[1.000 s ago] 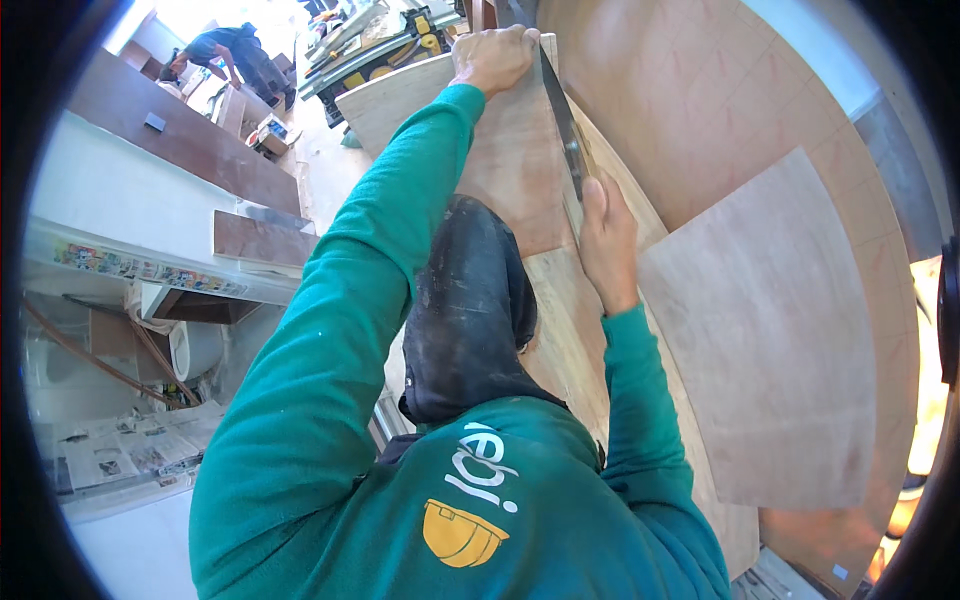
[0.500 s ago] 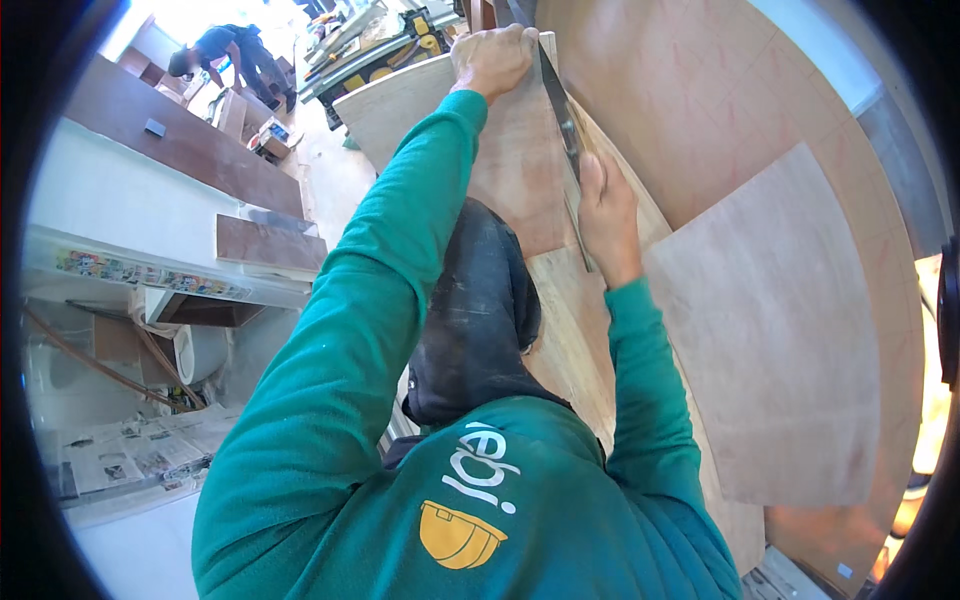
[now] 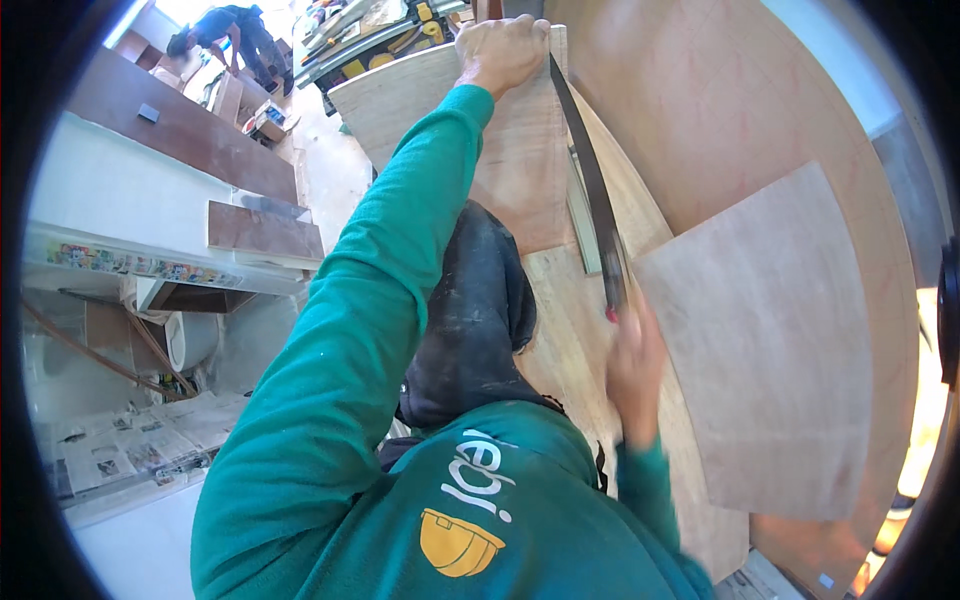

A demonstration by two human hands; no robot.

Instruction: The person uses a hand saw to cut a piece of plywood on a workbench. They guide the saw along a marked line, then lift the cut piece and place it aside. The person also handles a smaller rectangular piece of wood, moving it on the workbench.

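My left hand (image 3: pixel 502 52) is closed over the far upper edge of a plywood panel (image 3: pixel 520 170), close to its right corner. A dark-clad knee (image 3: pixel 480 270) is on the near side of the panel. Along the panel's right edge runs the long dark blade of a handsaw (image 3: pixel 592 175). My right hand (image 3: pixel 636 360), slightly blurred, is wrapped around the saw's handle, near a small red spot. The blade's far end meets the panel edge just beside my left hand; exactly where its teeth touch is too fine to make out.
Pale wooden boards (image 3: pixel 560 310) lie beneath the panel. A loose plywood piece (image 3: pixel 770 350) rests on the large brown sheet (image 3: pixel 680 110) at right. Beyond are piled tools (image 3: pixel 385 40). Another person (image 3: pixel 235 45) bends over boxes at far left. Brown planks (image 3: pixel 265 230) lie along the white ledge.
My right hand has drawn the handsaw back toward my body, so more of the blade shows. The left hand keeps its hold on the panel.
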